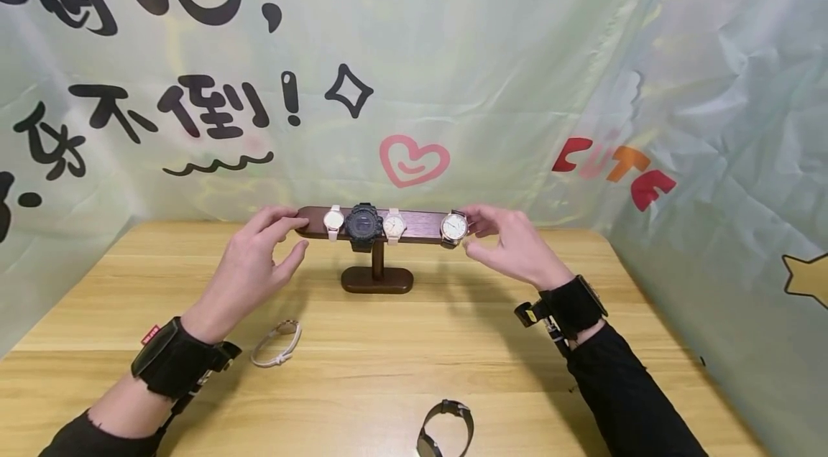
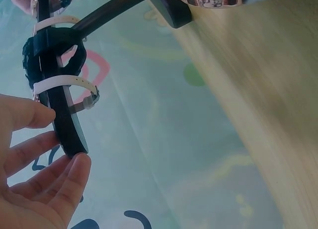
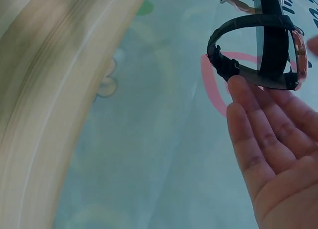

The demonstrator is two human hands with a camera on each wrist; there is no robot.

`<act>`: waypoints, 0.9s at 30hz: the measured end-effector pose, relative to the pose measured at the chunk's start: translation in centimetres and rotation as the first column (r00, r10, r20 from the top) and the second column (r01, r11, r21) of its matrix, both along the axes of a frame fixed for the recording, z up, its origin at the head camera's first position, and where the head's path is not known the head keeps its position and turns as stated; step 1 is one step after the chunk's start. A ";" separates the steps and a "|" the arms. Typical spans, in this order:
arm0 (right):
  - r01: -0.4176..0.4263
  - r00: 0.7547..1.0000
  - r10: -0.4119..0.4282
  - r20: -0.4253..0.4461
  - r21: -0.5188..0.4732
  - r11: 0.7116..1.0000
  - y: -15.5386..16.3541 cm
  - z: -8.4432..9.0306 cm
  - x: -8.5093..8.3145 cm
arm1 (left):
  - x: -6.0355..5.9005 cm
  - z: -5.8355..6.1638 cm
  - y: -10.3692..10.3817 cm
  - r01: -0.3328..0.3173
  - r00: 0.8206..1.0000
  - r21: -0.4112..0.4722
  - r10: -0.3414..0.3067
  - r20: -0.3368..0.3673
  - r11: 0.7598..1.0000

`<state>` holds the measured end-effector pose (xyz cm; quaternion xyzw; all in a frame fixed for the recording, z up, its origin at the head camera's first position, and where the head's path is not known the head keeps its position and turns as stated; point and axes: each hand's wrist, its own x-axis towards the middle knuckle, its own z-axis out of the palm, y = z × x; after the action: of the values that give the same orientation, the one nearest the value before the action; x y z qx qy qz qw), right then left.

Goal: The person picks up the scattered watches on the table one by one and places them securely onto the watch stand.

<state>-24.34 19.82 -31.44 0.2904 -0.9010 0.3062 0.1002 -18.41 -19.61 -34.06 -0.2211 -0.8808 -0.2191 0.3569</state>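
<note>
A dark wooden watch stand (image 1: 423, 225) holds several watches round its raised bar. My left hand (image 1: 249, 270) touches the bar's left end with its fingertips, the thumb lower and apart. Nearest to it is a small white-strapped watch (image 1: 333, 220), then a chunky black watch (image 1: 364, 224) and a pale-strapped watch (image 1: 394, 225). At the bar's right end sits a white-dialled watch (image 1: 454, 226) with a dark strap. The fingers of my right hand (image 1: 517, 245) are extended against that strap (image 3: 223, 35), with the thumb near the dial side.
A white-strapped watch (image 1: 278, 355) lies on the wooden table (image 1: 362, 349) beside my left wrist. Closer to the front edge is a black-strapped watch (image 1: 446, 408), its strap looped. Printed cloth (image 1: 491, 83) hangs behind and beside the table.
</note>
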 end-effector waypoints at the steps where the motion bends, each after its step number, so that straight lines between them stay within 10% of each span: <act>1: 0.001 1.000 -0.001 0.002 0.004 1.000 0.0 -0.1 0.0 | 0.0 0.0 0.0 0.000 1.000 0.001 0.000 0.001 1.000; 27: -0.078 0.989 0.076 -0.125 -0.014 0.997 -0.5 -0.2 -0.6 | -0.1 -0.2 -0.2 0.004 1.000 0.000 -0.004 0.011 1.000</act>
<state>-24.92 19.37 -31.67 0.3424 -0.8783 0.2996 0.1469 -18.50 -19.84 -34.25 -0.2215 -0.8823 -0.2208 0.3516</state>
